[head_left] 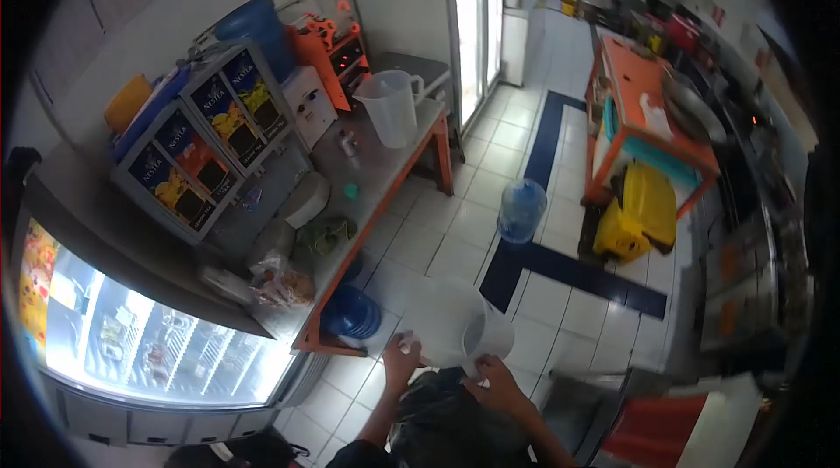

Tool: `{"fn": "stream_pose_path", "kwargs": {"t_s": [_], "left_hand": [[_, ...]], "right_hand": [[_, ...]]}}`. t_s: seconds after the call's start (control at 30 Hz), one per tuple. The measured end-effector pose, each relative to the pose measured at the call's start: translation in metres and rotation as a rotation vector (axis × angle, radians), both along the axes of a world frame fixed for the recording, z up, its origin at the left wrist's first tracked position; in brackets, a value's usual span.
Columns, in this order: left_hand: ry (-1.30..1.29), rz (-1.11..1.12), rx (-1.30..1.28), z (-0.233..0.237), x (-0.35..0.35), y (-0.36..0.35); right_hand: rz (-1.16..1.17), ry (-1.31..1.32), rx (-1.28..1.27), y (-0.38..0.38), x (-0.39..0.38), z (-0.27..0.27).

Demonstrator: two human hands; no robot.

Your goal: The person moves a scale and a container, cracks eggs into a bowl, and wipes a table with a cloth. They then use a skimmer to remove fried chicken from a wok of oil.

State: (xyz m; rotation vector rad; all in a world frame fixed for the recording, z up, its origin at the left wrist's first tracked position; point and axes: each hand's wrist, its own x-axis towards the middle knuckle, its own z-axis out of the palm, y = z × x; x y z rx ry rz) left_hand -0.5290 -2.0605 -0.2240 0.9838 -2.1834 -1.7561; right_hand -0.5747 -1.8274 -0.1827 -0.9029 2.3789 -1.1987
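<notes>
A translucent white plastic pitcher, blurred by motion, is held low in front of my body over the tiled floor. My right hand is closed on its near right side, below the rounded part that looks like the handle. On the other side my left hand has its fingers curled at the pitcher's edge, with a small whitish bit showing at the fingertips. Directly below both hands is dark, wrinkled material, cloth or plastic. A second translucent pitcher stands upright on the metal-topped table ahead to the left.
Drink dispensers line the table, near a bagged item and a green cap. A blue water jug sits beneath. On the floor ahead stand another jug and a yellow bin. A lit display fridge is at left.
</notes>
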Motion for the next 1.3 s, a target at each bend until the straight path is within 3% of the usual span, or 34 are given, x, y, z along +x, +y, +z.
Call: {"fn": "stream_pose_path", "kwargs": {"t_s": [0.07,0.1,0.17,0.2,0.27,0.37,0.43,0.5,0.53,0.57,0.63,0.73,0.77,0.8,0.83,0.9,0.97,1.03,1.07,1.13,1.17,1.2,1.27,1.3], "left_hand": [[0.039,0.066,0.208,-0.002,-0.06,-0.04],[0.002,0.073,0.402,0.021,-0.091,-0.057],[0.15,0.002,0.803,0.0,-0.14,-0.101],[0.159,0.006,0.806,0.006,-0.163,-0.117],[0.302,-0.092,0.693,0.029,-0.205,-0.143],[0.298,-0.017,0.554,0.019,-0.254,-0.184],[0.306,0.014,0.484,0.006,-0.281,-0.199],[0.275,0.045,0.397,-0.012,-0.297,-0.207],[0.114,0.001,0.195,-0.025,-0.302,-0.207],[-0.047,-0.037,-0.005,-0.034,-0.313,-0.208],[-0.145,-0.072,0.005,-0.036,-0.335,-0.205],[-0.235,-0.062,0.025,-0.08,-0.35,-0.189],[-0.211,-0.04,0.03,-0.097,-0.351,-0.182],[-0.249,-0.009,0.038,-0.104,-0.354,-0.176],[-0.275,0.009,0.049,-0.112,-0.355,-0.17],[-0.398,0.162,0.135,-0.133,-0.362,-0.157],[-0.351,0.204,0.066,-0.178,-0.352,-0.138],[-0.323,0.382,0.192,-0.205,-0.354,-0.128],[-0.352,0.373,0.195,-0.221,-0.357,-0.126],[-0.549,0.442,0.087,-0.259,-0.347,-0.119],[-0.504,0.477,-0.084,-0.311,-0.332,-0.112],[-0.574,0.643,0.352,-0.281,-0.359,-0.126],[-0.584,0.663,0.177,-0.434,-0.306,-0.111],[-0.443,0.709,0.391,-0.398,-0.335,-0.128]], "right_hand": [[0.043,0.059,-0.068,-0.04,-0.066,0.039],[0.058,0.099,-0.153,-0.059,-0.096,0.057],[0.13,0.09,-0.147,-0.094,-0.16,0.074],[0.195,0.123,-0.161,-0.109,-0.192,0.077],[0.266,0.158,-0.162,-0.139,-0.253,0.088],[0.347,-0.017,-0.045,-0.184,-0.348,0.108],[0.306,-0.101,0.0,-0.217,-0.433,0.099],[0.08,0.069,-0.116,-0.273,-0.527,0.091],[-0.046,0.224,-0.104,-0.31,-0.561,0.111],[-0.118,0.335,-0.169,-0.344,-0.613,0.091],[-0.178,0.338,-0.24,-0.413,-0.713,0.06],[-0.085,0.289,0.111,-0.478,-0.812,0.025],[-0.041,0.247,0.097,-0.483,-0.81,0.026],[-0.002,0.149,0.325,-0.488,-0.824,0.011],[0.255,0.339,0.38,-0.487,-0.83,0.01],[0.015,0.101,0.239,-0.467,-0.815,0.026],[0.151,0.306,0.188,-0.423,-0.816,-0.001],[0.015,0.321,0.133,-0.358,-0.778,-0.004],[-0.164,0.092,-0.065,-0.322,-0.755,-0.021],[-0.352,0.018,-0.026,-0.256,-0.715,-0.022],[-0.451,-0.116,0.007,-0.227,-0.7,-0.023],[-0.507,-0.125,0.05,-0.2,-0.683,-0.036],[-0.725,-0.064,0.039,-0.157,-0.657,-0.07],[-0.757,-0.055,0.074,-0.143,-0.648,-0.092]]}}
